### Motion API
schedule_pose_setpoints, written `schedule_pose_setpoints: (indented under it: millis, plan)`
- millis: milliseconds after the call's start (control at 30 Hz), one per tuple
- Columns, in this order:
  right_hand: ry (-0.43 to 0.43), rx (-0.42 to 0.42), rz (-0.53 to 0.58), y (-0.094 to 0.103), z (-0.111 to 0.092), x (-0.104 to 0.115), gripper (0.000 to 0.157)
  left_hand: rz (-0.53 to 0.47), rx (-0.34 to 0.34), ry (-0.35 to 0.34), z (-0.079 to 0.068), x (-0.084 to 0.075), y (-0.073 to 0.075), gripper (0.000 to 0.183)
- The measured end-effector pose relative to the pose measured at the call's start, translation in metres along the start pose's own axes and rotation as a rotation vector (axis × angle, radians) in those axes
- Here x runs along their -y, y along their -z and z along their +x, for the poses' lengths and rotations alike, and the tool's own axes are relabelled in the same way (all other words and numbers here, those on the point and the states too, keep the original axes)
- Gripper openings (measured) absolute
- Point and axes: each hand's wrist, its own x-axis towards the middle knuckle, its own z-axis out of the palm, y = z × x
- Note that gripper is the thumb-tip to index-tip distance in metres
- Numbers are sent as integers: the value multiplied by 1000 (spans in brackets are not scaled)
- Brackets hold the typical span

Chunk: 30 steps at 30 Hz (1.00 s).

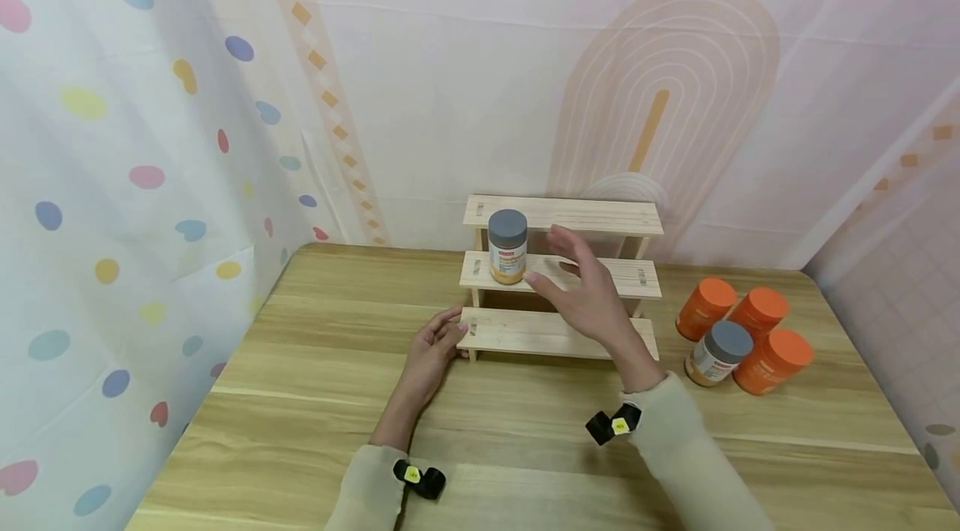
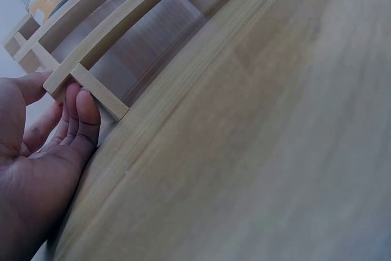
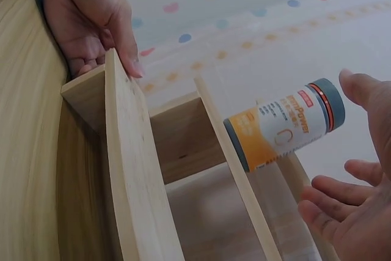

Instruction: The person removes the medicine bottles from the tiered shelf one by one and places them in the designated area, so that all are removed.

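A supplement jar with a grey lid and a white and orange label stands upright on the middle step of a three-step wooden shelf, near its left end. Just right of the jar is my right hand, thumb and fingers spread apart and holding nothing. In the right wrist view a gap shows between those fingers and the jar. My left hand grips the left end of the lowest step. Its thumb lies along the board and its fingertips curl in under it, beside the side support.
On the table, right of the shelf, several orange jars stand close together with a second grey-lidded jar in front. A patterned curtain hangs behind the shelf and along the left side.
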Motion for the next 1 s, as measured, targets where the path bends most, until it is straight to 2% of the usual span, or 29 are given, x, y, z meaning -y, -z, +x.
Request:
schedule_pose_setpoints:
  millis: [433,633,1000]
  plan:
    - [-47,-5,2,-23,24,11,76,1,-1,-6,-1,-1,1,43]
    - [-83,-15,-31,-28,32,13,74,-7,-1,-1,-1,-2,0,43]
    - [-89,-52,-66,-35,40,7,64,0,0,-6,-1,-1,0,44]
